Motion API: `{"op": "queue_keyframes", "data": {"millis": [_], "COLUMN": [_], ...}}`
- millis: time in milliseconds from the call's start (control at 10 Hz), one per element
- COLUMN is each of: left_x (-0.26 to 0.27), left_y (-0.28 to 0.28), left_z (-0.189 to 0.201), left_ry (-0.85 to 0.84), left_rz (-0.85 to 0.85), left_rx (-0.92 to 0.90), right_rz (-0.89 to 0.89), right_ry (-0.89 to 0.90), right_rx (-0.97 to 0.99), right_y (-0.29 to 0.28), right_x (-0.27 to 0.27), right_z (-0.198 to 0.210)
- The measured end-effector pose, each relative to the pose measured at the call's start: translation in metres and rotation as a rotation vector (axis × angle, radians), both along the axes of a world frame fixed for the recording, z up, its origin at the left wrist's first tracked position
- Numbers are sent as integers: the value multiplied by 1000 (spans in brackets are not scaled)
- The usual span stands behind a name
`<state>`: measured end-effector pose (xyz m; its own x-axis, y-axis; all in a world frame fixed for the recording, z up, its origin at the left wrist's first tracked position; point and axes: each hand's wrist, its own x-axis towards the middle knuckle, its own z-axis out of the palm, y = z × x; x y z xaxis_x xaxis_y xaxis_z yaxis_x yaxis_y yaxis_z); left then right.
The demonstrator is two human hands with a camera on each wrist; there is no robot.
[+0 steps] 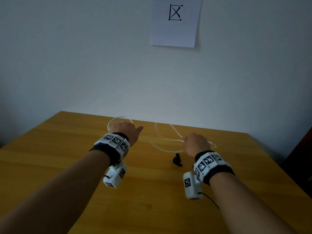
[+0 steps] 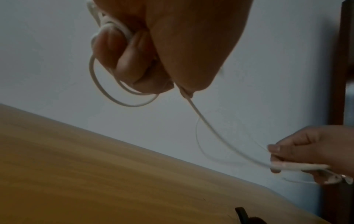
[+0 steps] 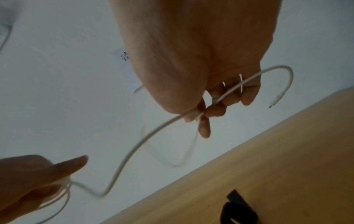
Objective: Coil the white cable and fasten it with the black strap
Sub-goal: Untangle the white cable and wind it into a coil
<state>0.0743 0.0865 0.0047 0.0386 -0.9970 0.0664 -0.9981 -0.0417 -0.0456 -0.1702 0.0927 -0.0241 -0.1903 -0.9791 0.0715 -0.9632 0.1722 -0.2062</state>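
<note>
my left hand grips a few finished loops of white cable; my right hand pinches the loose remainder; the black strap lies unused on the tabletop.

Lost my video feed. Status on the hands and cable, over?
Left hand grips started loops of thin white cable. Right hand pinches its free run. Black strap untouched on wooden table.

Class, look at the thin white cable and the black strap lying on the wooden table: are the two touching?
Apart. In the head view the black strap lies alone on the table, bare wood between it and the white cable.
</note>
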Motion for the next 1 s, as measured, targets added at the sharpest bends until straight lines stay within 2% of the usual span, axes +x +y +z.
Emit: {"op": "queue_keyframes", "data": {"millis": [100, 200, 300, 400, 500, 600, 700, 800, 900, 1000], "left_x": [5, 8, 4, -4, -16, -25, -21, -17, -16, -18], "left_y": [-4, -9, -13, -11, -7, -3, -12, -12, -7, -1], "left_z": [-3, -10, -18, -17, -8, -3, 1, 5, 6, 9], "left_ry": [115, 306, 472, 569, 639, 711, 914, 1082, 1284, 1531], "left_rz": [53, 103, 109, 118, 146, 161, 137, 97, 57, -92], "left_rx": [73, 169, 188, 207, 242, 198, 256, 307, 467, 751], "right_rz": [-96, -88, -42, 83, 300, 392, 457, 449, 422, 377], "right_ry": [-37, -60, -32, -72, -387, -541, -493, -554, -517, -489], "right_rx": [9, 45, 100, 27, -127, 60, 131, 24, -131, -190], "right_y": [0, 2, 6, 11, 22, 27, 23, 20, 15, 10], "right_x": [-13, -20, -14, -1, 21, 41, 44, 38, 31, 28], "right_z": [-1, -3, -5, -3, 3, 7, 3, 4, 8, 7]}}
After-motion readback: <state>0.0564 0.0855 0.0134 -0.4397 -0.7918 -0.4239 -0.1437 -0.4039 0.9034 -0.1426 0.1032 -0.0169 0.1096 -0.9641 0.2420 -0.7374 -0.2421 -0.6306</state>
